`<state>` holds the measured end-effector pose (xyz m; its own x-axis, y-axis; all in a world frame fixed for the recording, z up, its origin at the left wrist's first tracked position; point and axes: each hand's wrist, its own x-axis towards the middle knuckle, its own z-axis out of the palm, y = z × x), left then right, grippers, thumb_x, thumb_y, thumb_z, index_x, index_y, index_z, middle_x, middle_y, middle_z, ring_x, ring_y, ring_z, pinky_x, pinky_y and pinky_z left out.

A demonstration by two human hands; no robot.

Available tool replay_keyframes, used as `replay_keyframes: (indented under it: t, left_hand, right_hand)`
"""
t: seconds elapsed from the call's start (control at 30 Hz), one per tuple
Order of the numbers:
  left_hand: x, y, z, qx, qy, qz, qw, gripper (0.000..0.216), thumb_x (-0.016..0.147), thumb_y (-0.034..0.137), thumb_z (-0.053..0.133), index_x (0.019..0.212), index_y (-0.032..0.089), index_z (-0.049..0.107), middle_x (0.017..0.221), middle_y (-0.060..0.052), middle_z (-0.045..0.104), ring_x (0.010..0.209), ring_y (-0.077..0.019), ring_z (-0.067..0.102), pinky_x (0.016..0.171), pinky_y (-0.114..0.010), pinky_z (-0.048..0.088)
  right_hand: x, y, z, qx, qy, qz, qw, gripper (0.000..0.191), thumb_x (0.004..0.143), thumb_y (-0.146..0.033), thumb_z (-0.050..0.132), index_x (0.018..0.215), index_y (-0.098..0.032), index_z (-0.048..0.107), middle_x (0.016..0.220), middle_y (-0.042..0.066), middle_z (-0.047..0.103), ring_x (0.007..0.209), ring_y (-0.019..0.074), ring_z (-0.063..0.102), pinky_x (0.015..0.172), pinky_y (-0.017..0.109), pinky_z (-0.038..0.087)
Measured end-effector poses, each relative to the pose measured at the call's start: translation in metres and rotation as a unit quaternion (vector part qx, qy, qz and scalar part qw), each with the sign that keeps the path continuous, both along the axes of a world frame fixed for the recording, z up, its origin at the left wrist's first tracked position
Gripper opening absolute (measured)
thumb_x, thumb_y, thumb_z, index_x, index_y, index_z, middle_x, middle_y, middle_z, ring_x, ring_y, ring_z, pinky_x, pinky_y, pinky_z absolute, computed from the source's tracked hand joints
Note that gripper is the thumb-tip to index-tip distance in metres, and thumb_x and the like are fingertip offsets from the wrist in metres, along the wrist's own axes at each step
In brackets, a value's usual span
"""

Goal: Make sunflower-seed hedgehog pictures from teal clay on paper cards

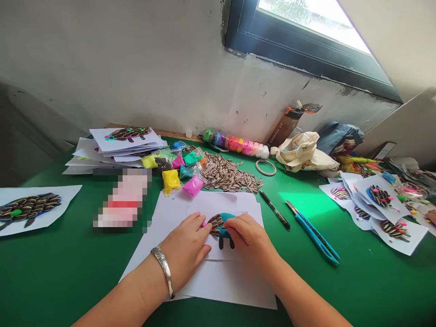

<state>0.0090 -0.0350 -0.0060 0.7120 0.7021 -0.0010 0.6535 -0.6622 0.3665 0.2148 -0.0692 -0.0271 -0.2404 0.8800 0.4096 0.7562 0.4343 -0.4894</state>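
Pale wall [136, 68] stands behind a green table [85, 272], whose near edge is cut off; toward the table's left side a pixelated patch [122, 200] hides what lies there. White sheets [238, 284] lie toward the middle of the near edge, partly covered from above. Both forearms [126, 290] reach in from the near side and slant inward over the sheets. Palm down, the left hand [187, 238] is loosely spread, fingers slightly bent, fingertips resting on paper just beside a blue figure [220, 221]. The right hand [252, 234] curls over the figure's right end, thumb and forefinger close together at its body; I cannot tell whether they grasp anything. Toward the far edge spreads a heap of striped seeds [231, 172]. The figure, on the top sheet, has overlapping seeds along its left end and two dark legs [221, 243]. A silver bangle [164, 269] rings the left wrist.
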Motion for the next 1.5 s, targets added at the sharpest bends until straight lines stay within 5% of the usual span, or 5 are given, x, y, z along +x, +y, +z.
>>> replay_keyframes:
  t: [1.5]
  left_hand:
    - [0.003,-0.003,0.006,-0.006,0.028,-0.001,1.000,0.040,0.083,0.014,0.060,0.124,0.012,0.060,0.133,-0.018,0.056,0.130,-0.0348,0.045,0.107,-0.052,0.041]
  right_hand:
    - [-0.002,-0.004,-0.005,0.017,-0.067,-0.062,0.996,0.015,0.090,-0.016,0.056,0.080,-0.020,0.066,0.071,0.003,0.062,0.072,0.0176,0.050,0.066,0.031,0.035]
